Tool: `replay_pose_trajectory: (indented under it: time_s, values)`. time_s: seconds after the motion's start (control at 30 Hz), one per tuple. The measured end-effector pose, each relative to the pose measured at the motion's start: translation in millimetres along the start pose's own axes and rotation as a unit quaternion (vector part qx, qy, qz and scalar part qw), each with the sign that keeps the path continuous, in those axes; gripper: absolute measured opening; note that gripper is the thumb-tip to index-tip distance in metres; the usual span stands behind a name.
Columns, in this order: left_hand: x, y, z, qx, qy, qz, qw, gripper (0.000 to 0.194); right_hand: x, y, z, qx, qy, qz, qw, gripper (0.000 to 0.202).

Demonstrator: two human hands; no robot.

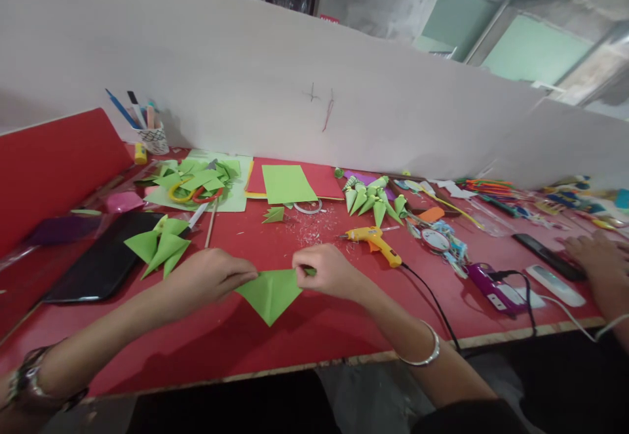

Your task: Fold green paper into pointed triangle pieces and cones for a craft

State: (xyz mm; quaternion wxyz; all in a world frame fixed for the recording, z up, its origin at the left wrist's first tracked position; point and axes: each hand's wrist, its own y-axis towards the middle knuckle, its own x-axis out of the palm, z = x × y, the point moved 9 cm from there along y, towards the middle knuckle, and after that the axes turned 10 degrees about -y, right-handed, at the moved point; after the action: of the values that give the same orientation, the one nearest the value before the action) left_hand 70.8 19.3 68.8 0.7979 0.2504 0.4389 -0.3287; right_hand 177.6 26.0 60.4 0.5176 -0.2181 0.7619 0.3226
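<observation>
A green paper triangle (270,295) hangs point down above the red table, stretched between both hands. My left hand (215,276) pinches its left corner, and my right hand (322,270) has closed fingers on its right corner. Left of my left hand lies a green folded paper flower (164,249). A small green folded piece (274,214) rests beyond the hands, near scattered paper bits. To the right of my right hand is a yellow glue gun (377,242), its nozzle facing left.
Red table (236,349) in front of a white partition (246,73). Green sheet (289,183), green cones (371,199), scissors (194,193) among green pieces, black tablet (101,267), pen cup (153,139), purple power socket (496,290). Another person's hand (597,257) at far right.
</observation>
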Motion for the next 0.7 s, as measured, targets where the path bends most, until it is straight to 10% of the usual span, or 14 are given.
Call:
replay_pose_trajectory:
  time_s: [0.23, 0.47, 0.7]
  values:
    - [-1.8, -5, -20, -0.083, 0.010, -0.077, 0.993, 0.041, -15, -22, 40, 0.101, -0.015, 0.054, 0.993, 0.013]
    - [10.1, 10, -6, -0.038, 0.073, -0.087, 0.993, 0.035, -4, -7, -13, -0.009, -0.018, -0.017, 1.000, 0.018]
    - [13.0, 28, 16, -0.011, 0.170, -0.020, 0.985, 0.022, 10, 6, -9, 0.064, -0.040, -0.050, 0.996, 0.016]
